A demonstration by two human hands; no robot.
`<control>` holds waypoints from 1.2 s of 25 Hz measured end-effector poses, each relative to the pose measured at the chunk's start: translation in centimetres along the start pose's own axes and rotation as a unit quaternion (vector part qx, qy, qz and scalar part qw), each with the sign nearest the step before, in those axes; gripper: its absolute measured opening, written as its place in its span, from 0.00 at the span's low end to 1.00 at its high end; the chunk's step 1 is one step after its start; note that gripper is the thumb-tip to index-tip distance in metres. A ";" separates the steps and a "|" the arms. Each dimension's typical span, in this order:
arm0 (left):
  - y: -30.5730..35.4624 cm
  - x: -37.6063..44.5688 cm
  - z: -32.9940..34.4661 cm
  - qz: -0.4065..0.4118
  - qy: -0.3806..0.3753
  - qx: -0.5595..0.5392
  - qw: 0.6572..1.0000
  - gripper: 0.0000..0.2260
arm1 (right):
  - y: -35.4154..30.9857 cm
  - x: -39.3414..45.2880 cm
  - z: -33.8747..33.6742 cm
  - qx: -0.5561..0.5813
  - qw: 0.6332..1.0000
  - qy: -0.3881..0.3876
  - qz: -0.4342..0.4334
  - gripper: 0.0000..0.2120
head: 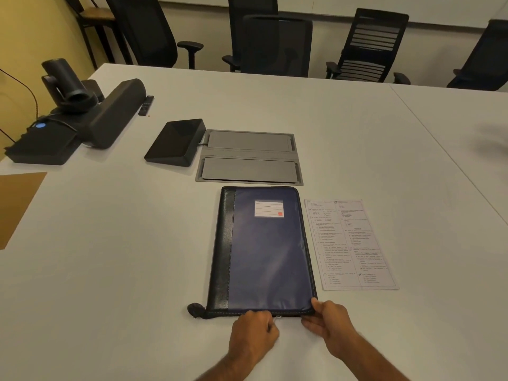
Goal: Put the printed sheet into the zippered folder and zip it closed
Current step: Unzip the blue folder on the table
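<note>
The zippered folder point(264, 248) lies flat and closed on the white table point(110, 243), its near edge under both hands. The left hand point(254, 329) has its fingers curled together, pinching the small metal zip pull point(278, 317) at that edge. The right hand point(328, 321) grips the near right corner, thumb on top. The printed sheet point(349, 243) lies just beside the folder's right side, well beyond the fingers.
</note>
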State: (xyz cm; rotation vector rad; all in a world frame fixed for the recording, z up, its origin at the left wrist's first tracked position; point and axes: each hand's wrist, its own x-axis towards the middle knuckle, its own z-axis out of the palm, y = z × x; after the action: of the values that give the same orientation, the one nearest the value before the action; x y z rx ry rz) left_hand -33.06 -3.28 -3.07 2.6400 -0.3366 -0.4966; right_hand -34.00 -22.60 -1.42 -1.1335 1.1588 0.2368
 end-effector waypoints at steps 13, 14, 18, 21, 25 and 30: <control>-8.3 -1.5 -3.2 -0.036 0.022 0.032 0.999 0.11 | -0.1 0.0 -0.1 -0.015 1.000 -0.007 -0.015 0.13; -8.8 -1.6 -3.4 -0.037 0.026 0.038 0.998 0.11 | -0.1 -0.1 0.0 -0.018 1.000 -0.006 -0.015 0.13; -10.3 -1.9 -3.8 -0.047 0.038 0.048 0.997 0.13 | -0.2 0.0 -0.1 -0.021 1.000 -0.002 -0.015 0.14; -10.5 -2.1 -4.0 -0.053 0.034 0.055 0.996 0.13 | -0.2 0.1 -0.1 -0.025 1.000 0.001 -0.013 0.15; -11.1 -2.2 -4.6 -0.058 0.030 0.043 0.997 0.08 | -0.2 0.1 0.1 -0.028 1.000 0.005 -0.011 0.14; -13.1 -2.4 -5.5 -0.068 0.016 0.059 0.996 0.07 | -0.2 0.2 0.1 -0.034 0.999 0.010 -0.008 0.13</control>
State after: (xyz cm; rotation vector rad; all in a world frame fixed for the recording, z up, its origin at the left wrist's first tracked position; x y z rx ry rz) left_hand -31.05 10.95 -3.66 2.7963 -0.1823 -0.4911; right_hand -33.73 -22.71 -1.45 -1.2075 1.1660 0.2553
